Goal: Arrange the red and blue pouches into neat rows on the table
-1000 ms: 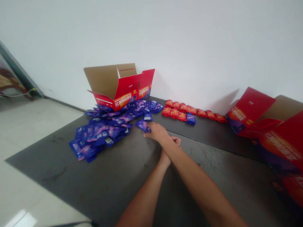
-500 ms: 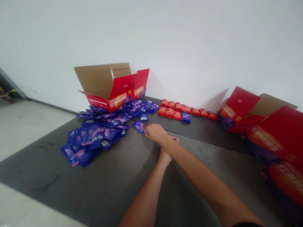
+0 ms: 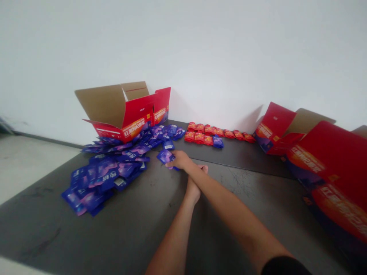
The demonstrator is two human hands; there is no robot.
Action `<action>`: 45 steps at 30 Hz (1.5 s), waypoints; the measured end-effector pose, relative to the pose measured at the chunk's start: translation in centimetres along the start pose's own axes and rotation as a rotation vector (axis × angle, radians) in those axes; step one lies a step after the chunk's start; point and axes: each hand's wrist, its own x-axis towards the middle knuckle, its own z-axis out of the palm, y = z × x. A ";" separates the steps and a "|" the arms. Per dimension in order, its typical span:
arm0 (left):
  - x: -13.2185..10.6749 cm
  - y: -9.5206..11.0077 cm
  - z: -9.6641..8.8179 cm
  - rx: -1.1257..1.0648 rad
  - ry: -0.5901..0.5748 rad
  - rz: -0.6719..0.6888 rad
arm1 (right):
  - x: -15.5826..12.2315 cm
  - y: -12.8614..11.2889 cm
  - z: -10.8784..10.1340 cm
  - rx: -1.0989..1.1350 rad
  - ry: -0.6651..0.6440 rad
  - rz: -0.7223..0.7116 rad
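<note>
My right hand (image 3: pixel 180 160) pinches a blue-purple pouch (image 3: pixel 164 156) between thumb and fingers, just above or on the dark table (image 3: pixel 143 229). The right forearm crosses over my left wrist. My left hand (image 3: pixel 203 168) is mostly hidden behind that forearm; its visible fingers look curled, and whatever they hold is out of sight. To the left of the hands spreads a loose pile of blue-purple pouches (image 3: pixel 106 172). Beyond them, two rows of red pouch bundles (image 3: pixel 199 138) run along the wall, with one blue-purple bundle (image 3: pixel 218 141) at the right end of the front row.
An open red carton (image 3: pixel 134 128) stands at the back left behind the pile, with another red carton (image 3: pixel 162 107) beside it. More open red cartons (image 3: pixel 275 130) stand on the right, one large carton (image 3: pixel 329 172) nearer me. A white wall (image 3: pixel 200 57) bounds the back.
The view has shifted slightly, moving the scene left. More of the pouch in my right hand now shows, with the thumb visible on its near side. My arms remain crossed.
</note>
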 end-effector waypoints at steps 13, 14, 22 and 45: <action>-0.3 2.1 0.4 -0.291 0.018 -0.166 | -9.8 8.3 -11.3 0.885 0.297 -0.022; -0.4 2.5 0.4 -0.342 0.009 -0.209 | -10.9 9.2 -12.4 0.888 0.309 -0.007; -2.1 2.7 1.4 -0.149 -0.277 -0.301 | -12.9 12.5 -13.4 0.932 0.125 0.047; -1.2 0.9 1.0 0.106 -0.122 0.001 | -12.9 17.4 -9.4 1.018 -0.106 0.071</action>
